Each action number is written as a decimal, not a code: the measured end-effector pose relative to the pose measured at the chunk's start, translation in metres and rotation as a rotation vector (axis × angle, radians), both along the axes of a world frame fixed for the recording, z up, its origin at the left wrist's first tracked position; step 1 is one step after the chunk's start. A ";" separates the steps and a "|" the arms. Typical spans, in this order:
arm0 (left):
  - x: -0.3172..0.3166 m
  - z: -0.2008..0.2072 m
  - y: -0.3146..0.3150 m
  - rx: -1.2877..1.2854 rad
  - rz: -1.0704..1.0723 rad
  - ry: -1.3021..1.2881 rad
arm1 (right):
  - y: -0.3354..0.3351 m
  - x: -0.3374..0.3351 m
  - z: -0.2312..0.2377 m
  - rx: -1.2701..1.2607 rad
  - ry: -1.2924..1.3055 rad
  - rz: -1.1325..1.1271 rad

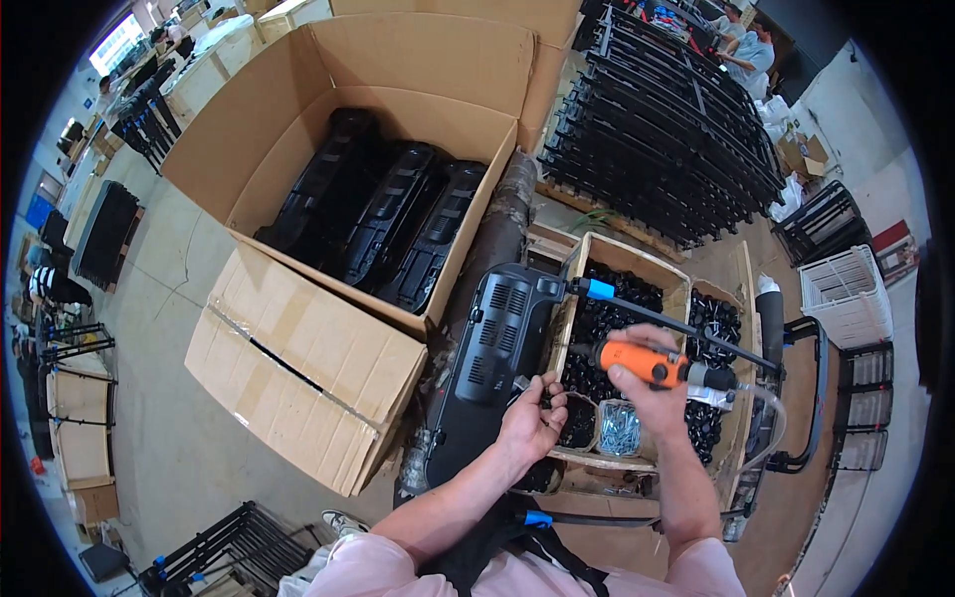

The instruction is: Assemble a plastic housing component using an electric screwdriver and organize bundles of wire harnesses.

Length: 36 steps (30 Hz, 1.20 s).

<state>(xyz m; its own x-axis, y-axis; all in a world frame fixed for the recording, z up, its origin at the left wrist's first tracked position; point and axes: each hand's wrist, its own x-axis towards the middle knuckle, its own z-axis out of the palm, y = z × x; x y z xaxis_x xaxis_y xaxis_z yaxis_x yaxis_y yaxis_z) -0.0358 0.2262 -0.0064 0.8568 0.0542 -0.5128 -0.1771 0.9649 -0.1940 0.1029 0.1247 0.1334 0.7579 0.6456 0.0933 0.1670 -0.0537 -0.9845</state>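
My right hand (654,392) is wrapped round an orange power screwdriver (635,360), its nose toward the left and a clear hose (774,413) trailing from its rear end. With fingers curled together, my left hand (527,426) is beside the right edge of a long black plastic housing (495,348); whatever small thing its fingertips hold is too small to name. The vented housing lies lengthwise in front of me. From its far end a black tube (686,330) with blue tape runs right, over a partitioned wooden box (645,249).
Black plastic pieces (711,320) and silver screws (619,430) fill the wooden box. To the left, an open carton (477,229) holds several black housings beside a closed carton (298,348). Stacked black frames (662,129) stand at the back; a white crate (844,298) is far right.
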 end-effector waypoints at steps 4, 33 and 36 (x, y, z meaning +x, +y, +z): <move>0.006 -0.018 -0.023 -0.052 -0.095 0.354 | 0.030 0.062 0.001 -0.011 -0.056 -0.004; 0.048 -0.032 0.014 0.576 -0.191 0.125 | 0.102 0.128 -0.054 -0.200 -0.175 0.149; 0.052 -0.027 0.020 0.545 -0.186 0.119 | 0.102 0.129 -0.053 -0.209 -0.173 0.155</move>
